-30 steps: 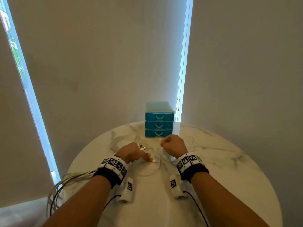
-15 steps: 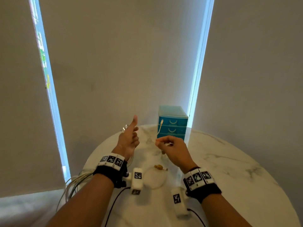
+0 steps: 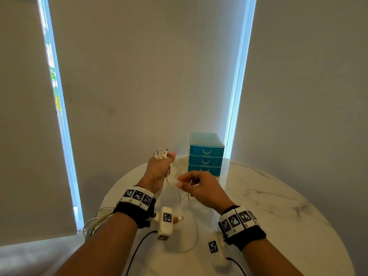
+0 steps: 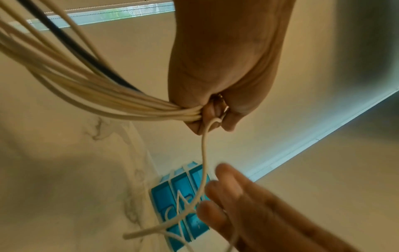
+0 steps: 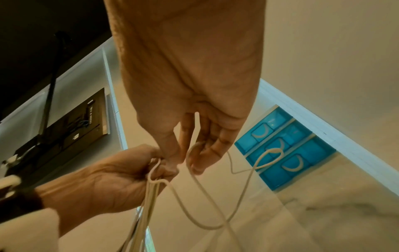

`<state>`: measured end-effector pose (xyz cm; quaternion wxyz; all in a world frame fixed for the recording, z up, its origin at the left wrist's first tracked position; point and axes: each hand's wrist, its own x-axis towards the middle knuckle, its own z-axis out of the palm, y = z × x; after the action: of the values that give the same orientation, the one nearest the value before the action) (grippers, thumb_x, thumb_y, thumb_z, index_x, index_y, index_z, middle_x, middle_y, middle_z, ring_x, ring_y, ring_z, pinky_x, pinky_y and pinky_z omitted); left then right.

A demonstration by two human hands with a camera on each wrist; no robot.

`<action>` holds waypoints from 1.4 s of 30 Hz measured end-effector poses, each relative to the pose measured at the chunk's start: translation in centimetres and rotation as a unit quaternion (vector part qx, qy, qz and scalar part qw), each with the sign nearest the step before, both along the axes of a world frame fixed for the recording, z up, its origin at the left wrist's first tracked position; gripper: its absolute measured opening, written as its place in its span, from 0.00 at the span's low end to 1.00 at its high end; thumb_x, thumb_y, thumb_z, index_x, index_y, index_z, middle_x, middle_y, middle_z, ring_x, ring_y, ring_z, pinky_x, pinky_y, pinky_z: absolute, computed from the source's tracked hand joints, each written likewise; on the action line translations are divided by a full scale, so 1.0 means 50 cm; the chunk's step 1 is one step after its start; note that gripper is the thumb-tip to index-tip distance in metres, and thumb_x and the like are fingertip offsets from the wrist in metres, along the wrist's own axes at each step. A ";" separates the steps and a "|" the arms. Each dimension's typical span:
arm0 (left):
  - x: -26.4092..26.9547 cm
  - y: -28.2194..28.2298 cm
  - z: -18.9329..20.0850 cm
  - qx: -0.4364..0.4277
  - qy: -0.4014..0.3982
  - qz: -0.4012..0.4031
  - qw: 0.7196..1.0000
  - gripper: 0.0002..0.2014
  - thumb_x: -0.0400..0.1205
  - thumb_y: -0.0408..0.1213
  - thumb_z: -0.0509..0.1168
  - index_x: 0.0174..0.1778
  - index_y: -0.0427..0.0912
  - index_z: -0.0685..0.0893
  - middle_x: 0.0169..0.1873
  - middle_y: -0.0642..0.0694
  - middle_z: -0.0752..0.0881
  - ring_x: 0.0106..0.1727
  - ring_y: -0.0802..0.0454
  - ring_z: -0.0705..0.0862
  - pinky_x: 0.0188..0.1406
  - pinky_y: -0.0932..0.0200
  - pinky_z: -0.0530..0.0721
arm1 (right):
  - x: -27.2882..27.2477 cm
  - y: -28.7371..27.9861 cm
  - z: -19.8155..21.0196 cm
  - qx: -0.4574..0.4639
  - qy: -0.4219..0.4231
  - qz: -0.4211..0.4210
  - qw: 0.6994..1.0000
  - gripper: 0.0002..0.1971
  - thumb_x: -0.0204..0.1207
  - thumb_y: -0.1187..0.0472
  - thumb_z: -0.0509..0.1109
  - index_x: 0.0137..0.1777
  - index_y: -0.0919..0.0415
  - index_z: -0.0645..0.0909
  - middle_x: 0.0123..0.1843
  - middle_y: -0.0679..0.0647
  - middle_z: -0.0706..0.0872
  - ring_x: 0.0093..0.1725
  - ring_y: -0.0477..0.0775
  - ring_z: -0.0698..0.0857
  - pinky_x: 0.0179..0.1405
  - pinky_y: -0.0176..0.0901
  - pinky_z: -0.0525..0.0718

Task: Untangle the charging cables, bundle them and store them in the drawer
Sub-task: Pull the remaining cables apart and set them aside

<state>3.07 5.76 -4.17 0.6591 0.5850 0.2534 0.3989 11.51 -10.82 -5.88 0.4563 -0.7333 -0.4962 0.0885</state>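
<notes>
Left hand [image 3: 159, 168] has risen since a second ago, fist clamped on the cables [image 4: 90, 95], plugs [image 3: 161, 153] up. Right hand [image 3: 201, 188] beside it now pinches, probably, one loose strand [image 5: 205, 201]. Gathering nearly done; drawers [image 3: 206, 156] just beyond the hands, shut.

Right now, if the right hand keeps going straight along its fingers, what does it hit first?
Likely the left hand gripping the cable bundle: in the head view the right hand points left toward it, a loose cable between them. Depth is unclear; it might pass just in front.
</notes>
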 end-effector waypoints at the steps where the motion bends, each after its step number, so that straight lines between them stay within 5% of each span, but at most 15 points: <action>1: -0.004 0.002 0.006 -0.002 -0.018 0.019 1.000 0.08 0.89 0.39 0.74 0.45 0.43 0.87 0.23 0.53 0.82 0.27 0.55 0.77 0.24 0.61 0.79 | 0.011 -0.008 0.002 0.025 0.024 -0.022 0.999 0.09 0.83 0.55 0.81 0.61 0.48 0.93 0.56 0.41 0.93 0.54 0.46 0.90 0.56 0.38 0.91; 6: -0.027 0.051 0.031 -0.059 -0.093 0.069 0.991 0.21 0.90 0.51 0.70 0.35 0.45 0.78 0.19 0.52 0.76 0.23 0.55 0.72 0.26 0.57 0.74 | 0.087 -0.058 0.013 0.156 0.153 -0.118 0.969 0.15 0.81 0.68 0.81 0.64 0.55 0.88 0.61 0.49 0.91 0.56 0.55 0.93 0.52 0.43 0.93; 10: -0.046 0.076 0.060 -0.138 -0.199 0.075 0.967 0.16 0.91 0.50 0.70 0.40 0.46 0.82 0.23 0.53 0.74 0.23 0.59 0.71 0.27 0.60 0.80 | 0.140 -0.098 0.021 0.107 0.128 -0.185 0.969 0.21 0.79 0.63 0.84 0.70 0.58 0.83 0.60 0.47 0.88 0.52 0.52 0.93 0.49 0.43 0.90; 13: -0.064 0.083 0.073 -0.144 -0.227 0.053 0.962 0.13 0.91 0.48 0.69 0.44 0.47 0.81 0.26 0.53 0.71 0.21 0.61 0.69 0.21 0.65 0.80 | 0.170 -0.124 0.035 0.055 0.091 -0.191 0.976 0.13 0.79 0.63 0.84 0.63 0.59 0.92 0.50 0.50 0.95 0.48 0.52 0.95 0.61 0.52 0.93; 15: -0.071 0.080 0.078 -0.101 -0.175 0.044 0.978 0.13 0.91 0.47 0.70 0.42 0.50 0.79 0.25 0.54 0.70 0.21 0.61 0.66 0.15 0.66 0.68 | 0.177 -0.138 0.050 0.047 0.059 -0.193 0.978 0.08 0.81 0.67 0.81 0.54 0.53 0.94 0.47 0.50 0.97 0.49 0.49 0.95 0.67 0.56 0.92; 19: -0.059 0.023 0.086 0.070 -0.025 -0.029 0.997 0.12 0.87 0.48 0.75 0.41 0.49 0.84 0.22 0.55 0.73 0.25 0.56 0.66 0.16 0.65 0.65 | 0.171 -0.138 0.084 0.087 0.008 -0.192 0.978 0.12 0.83 0.67 0.79 0.52 0.47 0.96 0.50 0.44 0.97 0.54 0.45 0.94 0.65 0.52 0.93; 23: -0.032 -0.071 0.089 0.220 0.096 -0.124 0.963 0.12 0.82 0.51 0.79 0.58 0.52 0.94 0.21 0.61 0.83 0.19 0.63 0.71 0.18 0.66 0.69 | 0.138 -0.116 0.116 0.074 -0.016 -0.127 0.989 0.10 0.84 0.66 0.79 0.55 0.49 0.96 0.53 0.44 0.97 0.55 0.42 0.94 0.57 0.37 0.93; 27: -0.025 -0.106 0.086 0.284 0.140 -0.158 0.935 0.13 0.86 0.49 0.76 0.47 0.42 0.93 0.19 0.63 0.84 0.21 0.70 0.81 0.22 0.77 0.73 | 0.122 -0.112 0.135 0.067 -0.062 -0.138 0.986 0.08 0.83 0.61 0.82 0.59 0.50 0.93 0.54 0.43 0.95 0.53 0.39 0.92 0.52 0.30 0.89; 30: -0.032 -0.080 0.088 0.300 0.129 -0.087 0.941 0.22 0.84 0.58 0.75 0.47 0.40 0.96 0.21 0.58 0.84 0.21 0.67 0.76 0.26 0.70 0.74 | 0.127 -0.128 0.131 0.054 -0.077 -0.219 0.971 0.13 0.81 0.48 0.82 0.61 0.50 0.88 0.52 0.44 0.90 0.50 0.43 0.87 0.41 0.29 0.77; 34: -0.036 -0.063 0.104 0.357 0.165 -0.106 0.913 0.23 0.84 0.64 0.70 0.45 0.47 0.98 0.26 0.55 0.89 0.28 0.64 0.81 0.34 0.67 0.77 | 0.111 -0.142 0.107 0.004 -0.019 -0.244 0.969 0.23 0.83 0.35 0.74 0.58 0.56 0.86 0.45 0.51 0.93 0.40 0.46 0.88 0.40 0.41 0.84; 36: -0.032 -0.059 0.099 0.379 0.171 -0.090 0.905 0.28 0.81 0.71 0.67 0.44 0.49 0.98 0.36 0.45 0.93 0.37 0.55 0.87 0.43 0.56 0.81 | 0.101 -0.140 0.086 0.005 0.158 -0.198 0.967 0.25 0.87 0.39 0.72 0.63 0.63 0.84 0.44 0.58 0.96 0.39 0.52 0.95 0.41 0.46 0.92; 37: -0.031 -0.058 0.097 0.384 0.173 -0.084 0.903 0.30 0.79 0.73 0.66 0.44 0.49 0.97 0.39 0.44 0.94 0.40 0.51 0.89 0.45 0.53 0.82 | 0.098 -0.140 0.074 0.028 0.296 -0.147 0.943 0.24 0.89 0.44 0.71 0.68 0.66 0.81 0.48 0.63 0.97 0.45 0.57 0.97 0.46 0.50 0.95; 39: -0.036 -0.066 0.100 0.394 0.189 -0.099 0.894 0.29 0.80 0.71 0.65 0.45 0.48 0.97 0.38 0.49 0.94 0.40 0.55 0.90 0.45 0.56 0.84 | 0.101 -0.141 0.049 0.112 0.540 -0.050 0.832 0.24 0.87 0.53 0.72 0.74 0.69 0.74 0.64 0.74 0.92 0.60 0.70 0.96 0.62 0.58 0.94; 42: -0.055 -0.087 0.118 0.396 0.206 -0.181 0.877 0.13 0.87 0.58 0.68 0.45 0.57 0.92 0.30 0.66 0.91 0.35 0.70 0.88 0.35 0.76 0.78 | 0.123 -0.134 0.028 0.241 0.678 -0.035 0.694 0.21 0.87 0.59 0.71 0.74 0.67 0.72 0.73 0.78 0.82 0.70 0.75 0.90 0.76 0.61 0.87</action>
<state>0.33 1.41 1.72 0.3663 0.9014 0.0942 0.2107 17.67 -17.50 -4.50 0.8328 -0.3559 -0.0305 0.4228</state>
